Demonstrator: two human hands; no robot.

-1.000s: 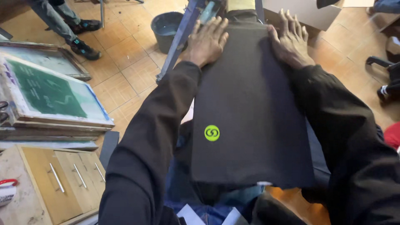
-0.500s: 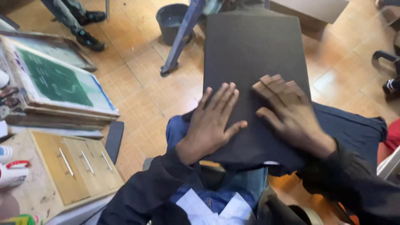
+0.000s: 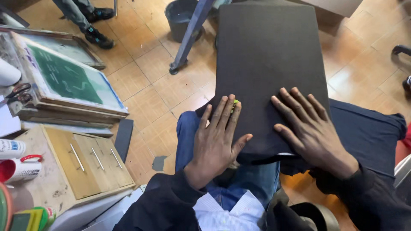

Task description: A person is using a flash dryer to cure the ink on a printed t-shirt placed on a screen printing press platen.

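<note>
One dark garment (image 3: 265, 55) lies stretched flat over a board that runs away from the person's lap, its near hem bunched just above the blue jeans (image 3: 257, 184). Both hands press on its near end: the left hand (image 3: 216, 139) lies flat with its fingers (image 3: 222, 113) close together and the thumb out to the side, covering most of a small green mark (image 3: 235, 104); the right hand (image 3: 310, 128) lies flat with its fingers spread. Neither hand pinches anything. The likely trouble is a crease: the near hem is loose and folded under, and uneven pressure from the two palms could drag the cloth askew on the board or wrinkle it over the mark. More dark cloth (image 3: 368, 128) hangs off to the right and could pull the piece sideways by its weight. Counted outward: one bucket (image 3: 182, 17) on the tiled floor beside one slanted blue bar (image 3: 190, 34), two framed screens (image 3: 64, 81) stacked at the left, one pair of scissors (image 3: 17, 92), one wooden cabinet top with three metal handles (image 3: 92, 158), and two shoes (image 3: 98, 25) of another person.
</note>
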